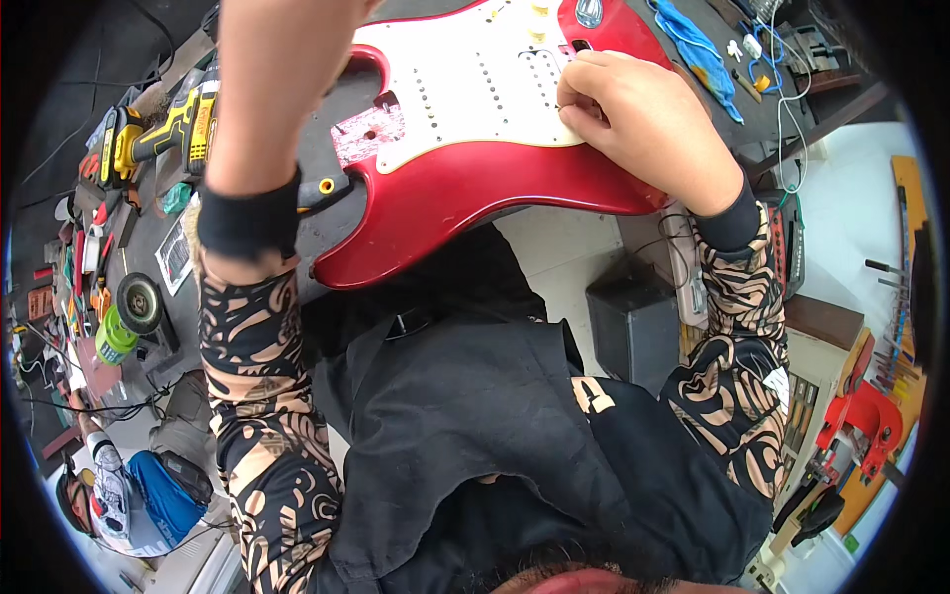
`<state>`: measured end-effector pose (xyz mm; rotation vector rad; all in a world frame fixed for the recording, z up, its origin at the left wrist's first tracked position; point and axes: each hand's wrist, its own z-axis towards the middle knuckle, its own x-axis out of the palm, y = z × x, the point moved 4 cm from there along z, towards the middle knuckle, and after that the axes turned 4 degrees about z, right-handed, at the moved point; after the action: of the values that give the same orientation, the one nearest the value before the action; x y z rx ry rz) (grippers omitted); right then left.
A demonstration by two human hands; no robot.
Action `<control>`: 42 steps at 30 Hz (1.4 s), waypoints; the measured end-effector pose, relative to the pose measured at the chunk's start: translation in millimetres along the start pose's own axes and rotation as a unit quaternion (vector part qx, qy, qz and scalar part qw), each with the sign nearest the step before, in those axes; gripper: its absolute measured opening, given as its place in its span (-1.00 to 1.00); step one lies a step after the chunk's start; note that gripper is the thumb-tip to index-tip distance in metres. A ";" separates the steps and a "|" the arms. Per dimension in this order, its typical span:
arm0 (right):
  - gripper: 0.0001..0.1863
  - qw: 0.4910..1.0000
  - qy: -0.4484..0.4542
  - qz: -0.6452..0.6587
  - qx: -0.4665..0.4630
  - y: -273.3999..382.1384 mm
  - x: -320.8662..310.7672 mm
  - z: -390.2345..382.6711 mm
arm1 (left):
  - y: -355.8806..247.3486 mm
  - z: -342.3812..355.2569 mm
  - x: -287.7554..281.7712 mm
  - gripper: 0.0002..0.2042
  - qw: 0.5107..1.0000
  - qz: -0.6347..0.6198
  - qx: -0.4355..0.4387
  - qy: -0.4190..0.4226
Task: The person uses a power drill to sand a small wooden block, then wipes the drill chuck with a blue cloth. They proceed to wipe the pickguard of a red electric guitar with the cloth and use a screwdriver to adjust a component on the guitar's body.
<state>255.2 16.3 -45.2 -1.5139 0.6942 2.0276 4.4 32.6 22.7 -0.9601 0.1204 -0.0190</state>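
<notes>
Dark lettering [202, 127] on yellow-black drill [166, 137], illegible print [176, 259] on white sheet [173, 247]

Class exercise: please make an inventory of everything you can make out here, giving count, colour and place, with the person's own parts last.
guitar body: 1, red, top centre
pickguard: 1, white, on the guitar body
cloth: 1, blue, upper right
power tools: count unclear, yellow-black, upper left
bottle: 1, green, left
small tools: too crowded to count, mixed, left
box: 1, dark, right of centre
large tool: 1, red, lower right
other person: 1, blue-white clothing, lower left
left hand: 1, bare, top edge, cut off
right hand: 1, bare, on the pickguard
</notes>
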 end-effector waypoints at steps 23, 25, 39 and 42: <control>-0.89 0.976 0.073 -0.122 -0.167 15.9 22.4 26.3 | 85.6 -116.5 -155.4 -0.68 0.733 0.652 -0.193 0.005; -0.90 0.981 0.069 -0.099 -0.155 13.5 23.7 26.0 | 97.1 -118.9 -156.8 -0.69 0.734 0.660 -0.161 0.006; -0.90 0.990 0.097 0.023 -0.103 3.9 23.9 31.2 | 112.4 -128.2 -155.7 -0.68 0.735 0.667 -0.120 0.022; -0.89 0.990 0.103 0.019 -0.097 3.3 24.1 29.4 | 113.5 -128.7 -155.3 -0.67 0.737 0.665 -0.118 0.019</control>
<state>226.4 35.8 -60.9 -1.8549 0.6222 2.0352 -168.3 3.6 -128.6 -0.9399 0.8509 1.3436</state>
